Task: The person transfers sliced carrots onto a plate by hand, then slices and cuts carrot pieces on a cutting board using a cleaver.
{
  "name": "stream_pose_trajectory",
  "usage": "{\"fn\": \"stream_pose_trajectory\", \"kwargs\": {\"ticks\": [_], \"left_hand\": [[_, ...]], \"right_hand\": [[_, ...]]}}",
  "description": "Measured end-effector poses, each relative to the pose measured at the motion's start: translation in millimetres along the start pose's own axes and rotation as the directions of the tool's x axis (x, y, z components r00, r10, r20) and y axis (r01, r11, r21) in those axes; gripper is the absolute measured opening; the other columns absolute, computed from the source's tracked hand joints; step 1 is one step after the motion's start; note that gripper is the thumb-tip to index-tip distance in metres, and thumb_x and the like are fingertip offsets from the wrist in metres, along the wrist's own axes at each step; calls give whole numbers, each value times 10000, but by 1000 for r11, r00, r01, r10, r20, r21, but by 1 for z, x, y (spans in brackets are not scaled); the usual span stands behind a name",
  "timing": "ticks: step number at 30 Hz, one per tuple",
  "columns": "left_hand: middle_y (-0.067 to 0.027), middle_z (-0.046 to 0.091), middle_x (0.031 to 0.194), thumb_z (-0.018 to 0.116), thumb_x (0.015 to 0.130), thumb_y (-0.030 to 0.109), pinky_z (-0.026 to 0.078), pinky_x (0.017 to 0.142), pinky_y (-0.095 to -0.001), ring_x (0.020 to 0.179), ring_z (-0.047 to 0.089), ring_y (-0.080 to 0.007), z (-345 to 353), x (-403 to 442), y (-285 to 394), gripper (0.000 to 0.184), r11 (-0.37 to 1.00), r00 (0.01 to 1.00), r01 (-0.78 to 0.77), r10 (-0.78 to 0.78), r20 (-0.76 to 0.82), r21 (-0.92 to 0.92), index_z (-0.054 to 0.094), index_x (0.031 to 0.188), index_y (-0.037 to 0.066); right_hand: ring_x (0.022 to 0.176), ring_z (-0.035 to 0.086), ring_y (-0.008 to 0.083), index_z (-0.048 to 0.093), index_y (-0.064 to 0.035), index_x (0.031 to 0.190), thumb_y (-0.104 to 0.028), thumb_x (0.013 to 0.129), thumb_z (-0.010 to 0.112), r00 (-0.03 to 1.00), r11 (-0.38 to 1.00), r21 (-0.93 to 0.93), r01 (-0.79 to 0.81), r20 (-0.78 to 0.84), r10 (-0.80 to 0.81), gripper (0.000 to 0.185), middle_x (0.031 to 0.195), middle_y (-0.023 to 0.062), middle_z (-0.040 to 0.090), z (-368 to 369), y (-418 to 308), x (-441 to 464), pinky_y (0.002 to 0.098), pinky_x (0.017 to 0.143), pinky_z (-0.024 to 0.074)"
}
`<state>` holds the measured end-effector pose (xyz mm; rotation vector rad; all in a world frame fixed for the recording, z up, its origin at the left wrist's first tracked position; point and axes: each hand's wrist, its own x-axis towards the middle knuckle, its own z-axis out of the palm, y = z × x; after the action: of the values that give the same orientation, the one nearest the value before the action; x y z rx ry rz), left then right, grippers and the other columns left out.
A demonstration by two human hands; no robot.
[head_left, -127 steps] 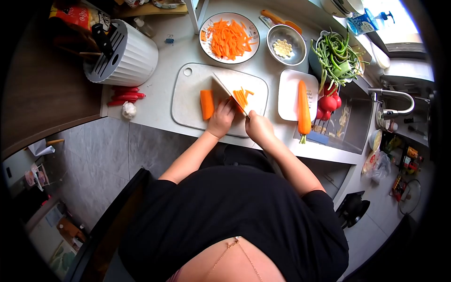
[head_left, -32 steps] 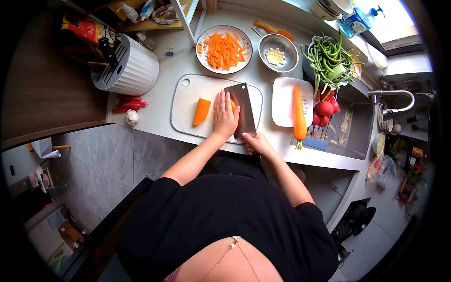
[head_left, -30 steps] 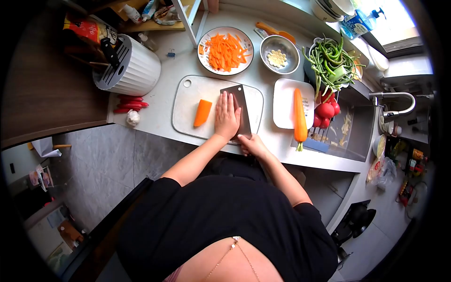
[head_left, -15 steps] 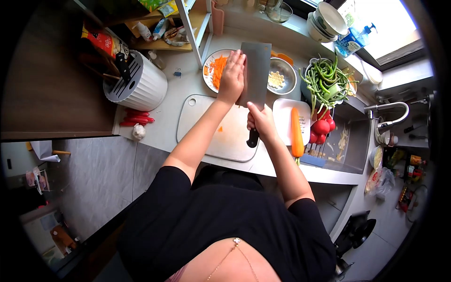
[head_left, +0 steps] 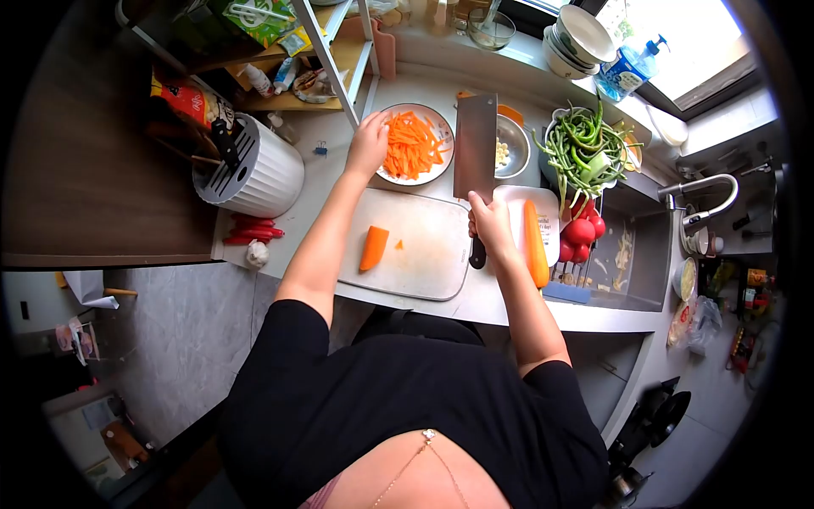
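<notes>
My left hand [head_left: 368,146] is at the left rim of a plate [head_left: 446,127] piled with shredded carrot [head_left: 413,146], its fingers closed on the rim. My right hand [head_left: 492,224] grips the dark handle of a cleaver [head_left: 476,146], whose broad blade points away from me and covers part of a metal bowl [head_left: 519,155] of peeled garlic cloves [head_left: 502,153]. Before me lies a cutting board [head_left: 421,222]. On it rest a cut carrot chunk [head_left: 374,248] and a small carrot scrap [head_left: 399,244]. A whole carrot [head_left: 535,246] lies on a white tray [head_left: 511,197], right of the cleaver.
Green beans [head_left: 585,144] heap a container at the right, with tomatoes [head_left: 580,231] beside the sink [head_left: 640,254]. At left stand a white knife holder [head_left: 267,165], red chillies [head_left: 253,227] and a garlic bulb [head_left: 258,253]. A shelf rack [head_left: 343,68] rises behind it.
My left hand has left the cleaver blade and moved left to the plate. The cleaver has shifted right in my right hand, uncovering more shredded carrot. The carrot chunk now shows.
</notes>
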<state>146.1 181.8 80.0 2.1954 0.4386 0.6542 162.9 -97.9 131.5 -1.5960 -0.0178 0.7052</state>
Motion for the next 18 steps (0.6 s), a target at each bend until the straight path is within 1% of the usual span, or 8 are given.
{"fn": "stream_pose_trajectory", "kwargs": {"ticks": [1,3,4,6,8,11,14,18], "left_hand": [[-197,561,1211,522,914,110,466,920,-379,1078,566,-333,-11,-17,7,287,1000,1000,4,-4,-7,-16,574,1170,-9],[-186,550,1195,537,915,123,478,896,-373,1031,575,-312,-31,-56,14,307,998,999,46,-45,30,-32,554,1194,-4],[-181,544,1187,544,916,130,484,884,-369,1008,579,-302,-39,-80,16,318,997,996,71,-69,52,-39,544,1206,-2],[-183,525,1191,574,913,162,484,879,-356,1002,566,-275,-48,-129,11,344,984,980,177,-175,97,-12,536,1212,-4],[-204,506,1205,592,908,207,472,903,-378,1052,542,-309,-50,-173,8,400,961,949,276,-272,159,-5,512,1229,-18],[-217,494,1202,634,881,255,453,925,-406,1082,518,-341,-39,-223,1,525,971,962,206,-224,155,122,446,1281,-29],[-224,485,1200,676,843,279,423,952,-431,1106,492,-372,-26,-234,9,646,962,962,194,-225,154,194,380,1326,-33],[-223,488,1200,690,811,237,402,967,-444,1125,474,-380,-12,-232,16,674,927,960,208,-254,117,313,361,1338,-25]], "right_hand": [[418,452,91,515,-29,857,-198,934,549,1000,1000,3,16,2,-16,189,564,-5,462,-2,-1,-4,255,388,397],[420,449,87,516,-30,860,-200,934,553,999,999,9,50,5,-50,189,564,-7,461,-6,-4,-12,254,390,395],[422,448,84,517,-31,865,-199,934,556,999,998,-25,51,4,-51,186,563,-8,460,-10,-3,-15,253,392,395],[425,451,88,518,-26,866,-196,934,554,1000,1000,-27,1,22,0,186,564,-5,459,-17,2,-24,250,395,396],[425,451,92,515,-20,867,-188,934,550,998,998,-32,-52,18,52,185,567,2,461,-23,10,-36,251,394,396],[414,435,98,508,-19,872,-182,935,539,994,994,-23,-103,28,104,178,569,8,451,-30,37,-49,259,386,383],[399,410,100,498,-32,883,-186,936,533,988,988,-31,-150,30,151,167,557,5,429,-32,50,-61,264,382,358],[402,409,99,504,-27,900,-189,941,533,986,985,-64,-158,39,161,169,562,5,432,-30,57,-70,261,388,361]]}}
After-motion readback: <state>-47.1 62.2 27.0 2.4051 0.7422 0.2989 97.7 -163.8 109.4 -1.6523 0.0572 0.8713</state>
